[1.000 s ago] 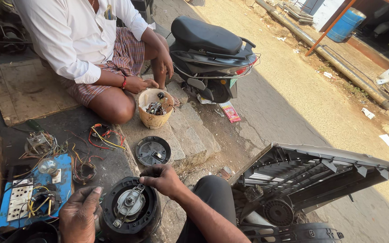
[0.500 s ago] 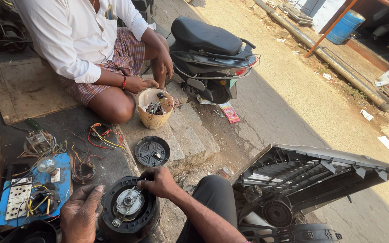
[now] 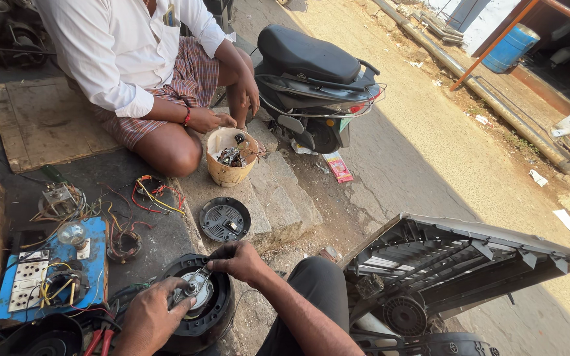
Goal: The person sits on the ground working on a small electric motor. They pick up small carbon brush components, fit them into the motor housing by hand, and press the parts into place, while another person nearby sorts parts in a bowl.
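A person is sitting on the ground, working on a round black motor housing that is lying face-up at the bottom of the view, just left of the person's bent knee. The left hand is resting on the housing's lower-left rim, fingers curled over it, probably to steady it. The right hand is arching over the housing's upper edge, fingertips pinching toward the shiny metal hub at its centre (whether they are gripping a small part there cannot be told). Just above the housing, a detached black round cover is lying flat on the stone step. Farther above, a tan tub of small parts is standing beside a seated co-worker's hand. Left of the housing, a blue board carrying sockets and wires is lying flat.
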